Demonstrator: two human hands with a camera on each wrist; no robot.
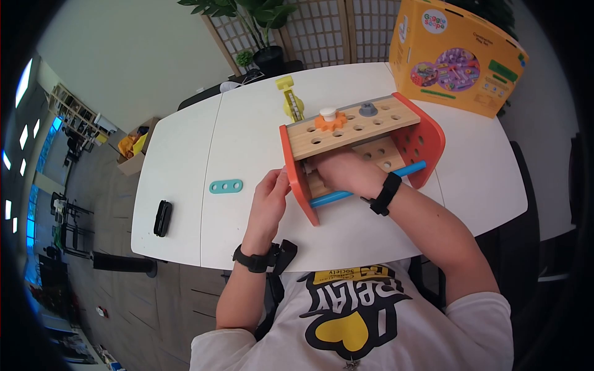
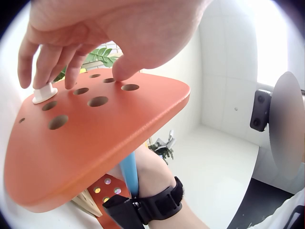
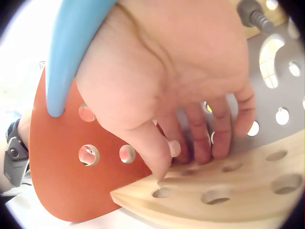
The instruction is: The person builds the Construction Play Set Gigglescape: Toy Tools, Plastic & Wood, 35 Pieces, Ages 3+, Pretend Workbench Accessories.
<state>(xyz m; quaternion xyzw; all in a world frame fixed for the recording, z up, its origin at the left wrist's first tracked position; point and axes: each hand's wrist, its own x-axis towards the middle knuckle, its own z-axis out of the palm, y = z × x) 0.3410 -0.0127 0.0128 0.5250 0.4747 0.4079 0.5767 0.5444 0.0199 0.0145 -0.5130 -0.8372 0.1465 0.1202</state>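
A wooden toy workbench with red side panels point(image 1: 427, 139) stands on the table. Against the outer face of its left panel point(image 2: 119, 109) is my left hand point(image 1: 269, 201), a fingertip pressing the head of a white peg point(image 2: 45, 93) and the thumb on the panel. My right hand point(image 1: 349, 172) reaches inside the bench over the blue bar point(image 1: 334, 198). In the right wrist view its thumb and index finger pinch a small white peg end point(image 3: 175, 148) by the red panel, other fingers hanging above the wooden shelf point(image 3: 219, 183).
On the bench top are an orange gear point(image 1: 331, 121) with a white peg and a grey bolt point(image 1: 368, 110). A teal strip point(image 1: 226, 186) and black case point(image 1: 163, 218) lie left, a yellow-green toy point(image 1: 291, 102) behind. An orange box point(image 1: 455, 59) stands back right.
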